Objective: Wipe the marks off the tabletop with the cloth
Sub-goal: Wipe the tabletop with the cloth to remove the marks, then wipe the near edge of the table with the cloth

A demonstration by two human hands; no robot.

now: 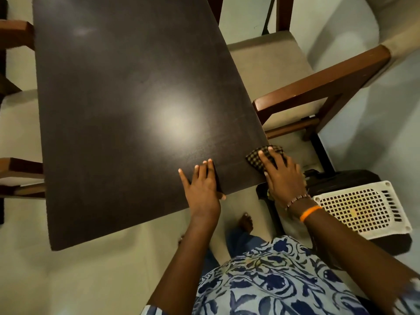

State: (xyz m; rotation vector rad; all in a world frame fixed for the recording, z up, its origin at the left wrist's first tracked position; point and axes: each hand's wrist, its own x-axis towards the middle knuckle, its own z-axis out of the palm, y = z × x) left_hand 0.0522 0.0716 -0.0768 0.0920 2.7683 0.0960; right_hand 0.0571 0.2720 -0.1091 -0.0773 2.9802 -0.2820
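The dark brown tabletop [127,110] fills the left and middle of the head view, with a lamp's glare near its centre. A faint pale smudge [80,31] shows near its far left. A checked brown cloth [256,155] lies at the table's near right corner, partly over the edge. My right hand [280,176] presses flat on the cloth. My left hand [202,185] rests flat on the near edge of the table, fingers spread, holding nothing.
A wooden chair with a beige seat [268,64] stands close to the table's right side. A white perforated basket [363,210] sits on a dark object at the lower right. More wooden chair parts [16,35] stand at the left. My foot [246,222] is on the floor.
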